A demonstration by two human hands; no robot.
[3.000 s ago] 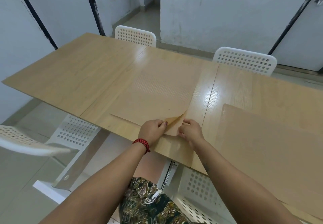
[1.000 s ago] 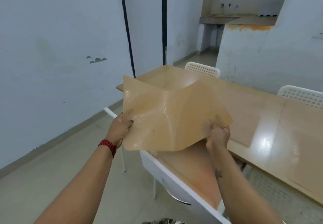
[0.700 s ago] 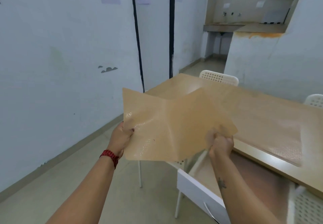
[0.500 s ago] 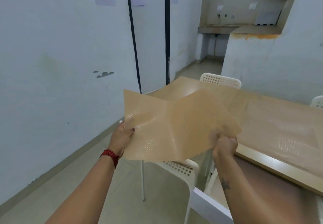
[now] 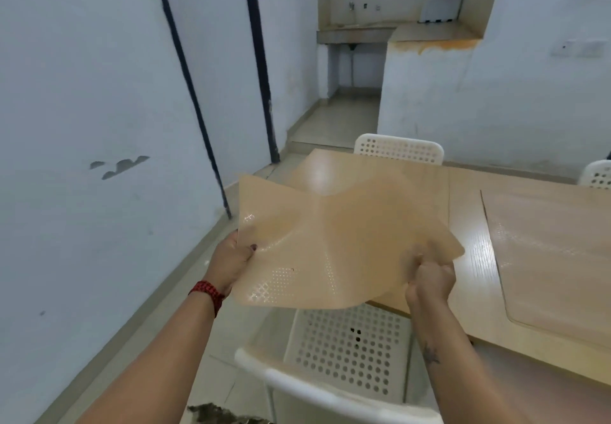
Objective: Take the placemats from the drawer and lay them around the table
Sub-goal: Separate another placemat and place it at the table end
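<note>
I hold a thin tan placemat (image 5: 330, 245) with a dotted texture in the air, sagging in the middle, over the near left corner of the wooden table (image 5: 463, 198). My left hand (image 5: 229, 263), with a red wristband, grips its left edge. My right hand (image 5: 429, 278) is closed on its lower right corner. A second placemat (image 5: 555, 258) lies flat on the table to the right. The drawer is out of sight.
A white perforated chair (image 5: 350, 354) stands pushed in right below the held mat. Two more white chairs (image 5: 398, 150) (image 5: 596, 175) stand on the far side. A white wall (image 5: 99, 159) runs close on the left, with a floor strip between. A counter sits at the back.
Three seconds ago both hands peeled a mat from the table. Since then I carry it leftward along the table; the view has dropped and the white chair has come under the mat.
</note>
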